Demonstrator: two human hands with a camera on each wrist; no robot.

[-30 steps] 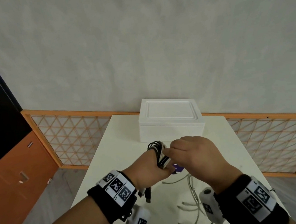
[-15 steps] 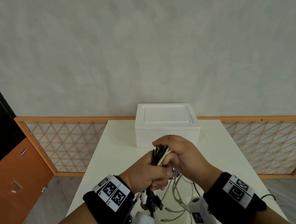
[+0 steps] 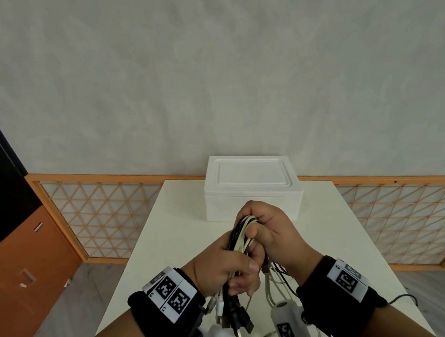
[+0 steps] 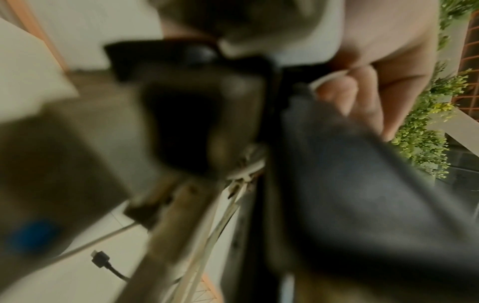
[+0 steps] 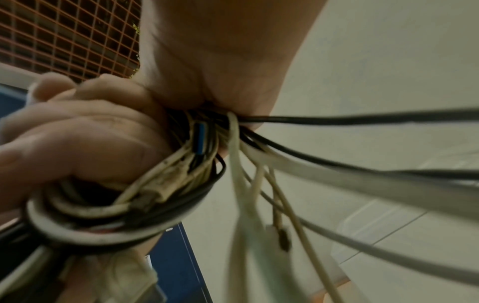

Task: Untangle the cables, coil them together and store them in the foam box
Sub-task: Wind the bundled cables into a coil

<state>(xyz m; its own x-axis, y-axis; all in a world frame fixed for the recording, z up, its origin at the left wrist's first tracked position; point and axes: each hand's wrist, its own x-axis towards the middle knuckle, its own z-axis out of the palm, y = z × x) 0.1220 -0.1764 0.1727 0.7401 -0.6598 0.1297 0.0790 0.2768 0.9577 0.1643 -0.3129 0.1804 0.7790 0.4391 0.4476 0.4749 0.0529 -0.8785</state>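
Black-and-cream bundle: the coil of black and off-white cables (image 3: 242,234) sits between both hands, lifted above the near half of the white table (image 3: 164,228).
Right hand: the right hand (image 3: 272,234) is clamped round the far, upper part of the coil, fingers curled over the loops; the right wrist view shows the same wrap with several strands escaping under the palm.
Left hand: the left hand (image 3: 225,268) is closed on the near, lower part, thumb across the strands, with the dark plug ends (image 3: 237,321) hanging below it.
Loose tails: thin cream and black tails (image 3: 274,285) trail down toward the table at the right, not yet wound in.
Foam box: the white rectangular foam box (image 3: 252,190) stands at the far end of the table, just beyond the hands, its lid on.
Risk, coil: the loops look springy; easing either grip would likely let them fan out and tangle again.
Risk, tails: hanging ends could snag on a wrist camera or drag across the table while winding.
Risk, box: opening the lid needs a free hand, so one hand must hold the whole coil alone.
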